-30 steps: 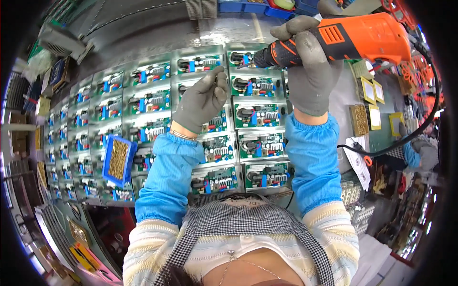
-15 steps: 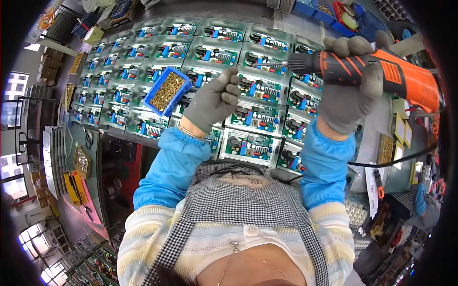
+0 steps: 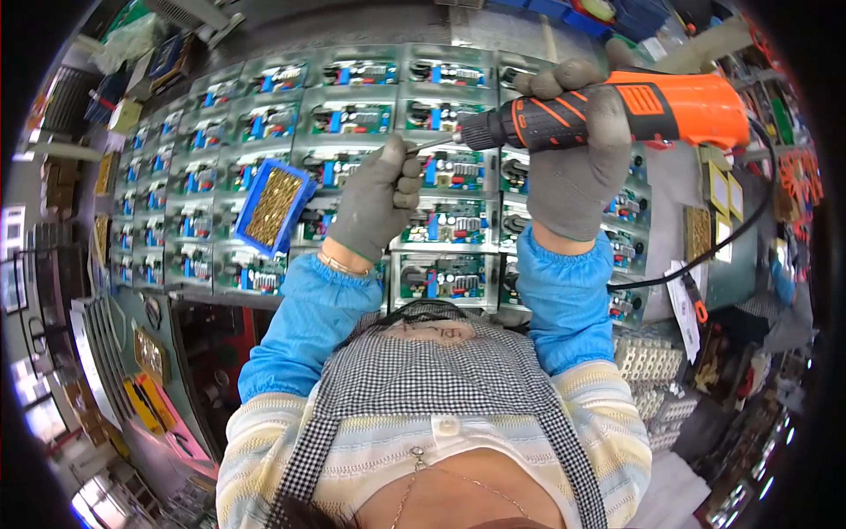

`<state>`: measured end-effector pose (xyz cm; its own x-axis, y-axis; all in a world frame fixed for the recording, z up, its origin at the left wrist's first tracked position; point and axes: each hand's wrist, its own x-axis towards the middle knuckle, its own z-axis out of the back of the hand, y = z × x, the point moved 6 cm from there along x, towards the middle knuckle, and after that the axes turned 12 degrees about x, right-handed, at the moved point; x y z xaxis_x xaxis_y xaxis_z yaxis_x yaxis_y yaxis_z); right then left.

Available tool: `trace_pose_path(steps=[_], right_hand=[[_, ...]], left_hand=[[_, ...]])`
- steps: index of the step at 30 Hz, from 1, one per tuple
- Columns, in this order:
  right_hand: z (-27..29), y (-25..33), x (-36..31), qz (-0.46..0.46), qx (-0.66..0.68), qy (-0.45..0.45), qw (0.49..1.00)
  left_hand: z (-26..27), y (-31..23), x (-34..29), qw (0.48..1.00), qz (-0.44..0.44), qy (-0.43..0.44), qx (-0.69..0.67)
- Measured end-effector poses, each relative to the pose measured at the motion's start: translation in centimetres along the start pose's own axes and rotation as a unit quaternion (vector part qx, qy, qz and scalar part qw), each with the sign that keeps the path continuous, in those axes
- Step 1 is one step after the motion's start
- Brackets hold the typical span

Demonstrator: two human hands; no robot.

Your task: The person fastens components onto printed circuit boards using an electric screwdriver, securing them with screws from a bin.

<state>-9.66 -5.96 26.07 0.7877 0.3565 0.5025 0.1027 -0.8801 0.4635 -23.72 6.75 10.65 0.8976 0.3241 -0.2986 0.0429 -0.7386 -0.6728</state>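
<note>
My right hand (image 3: 577, 167), in a grey glove, is wrapped round an orange and black electric screwdriver (image 3: 652, 104). The tool lies nearly level above the trays, its thin bit (image 3: 434, 142) pointing left. At the bit's tip is my gloved left hand (image 3: 374, 194), thumb and forefinger pinched together and the other fingers curled in. Whatever sits in that pinch is too small to make out. Beside this hand, a blue bin (image 3: 301, 197) holds many small brass-coloured screws (image 3: 275, 204). Below both hands stand rows of metal trays with green circuit boards (image 3: 445, 220).
A black cable (image 3: 696, 266) curves from the screwdriver's rear and back under my right forearm. Papers (image 3: 684, 313) and an orange-handled tool (image 3: 696, 300) lie to the right. At the left, a side bench carries a yellow box (image 3: 148, 404). Blue bins (image 3: 586, 19) stand at the far side.
The screwdriver has moved left, and its bit tip now meets my left fingertips, where a gap showed before. The whole view has also shifted and turned slightly.
</note>
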Motion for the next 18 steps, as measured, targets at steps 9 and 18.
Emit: trace_pose_path(steps=[9, 18], right_hand=[[9.2, 3.8, -2.1, 0.026, -0.006, -0.185, 0.982], [11.4, 2.8, 5.3, 0.065, -0.097, -0.079, 0.99]], left_hand=[[-2.3, 3.8, 2.7, 0.976, 0.008, -0.058, 0.212], [-3.2, 6.5, 11.3, 0.994, 0.082, -0.032, 0.07]])
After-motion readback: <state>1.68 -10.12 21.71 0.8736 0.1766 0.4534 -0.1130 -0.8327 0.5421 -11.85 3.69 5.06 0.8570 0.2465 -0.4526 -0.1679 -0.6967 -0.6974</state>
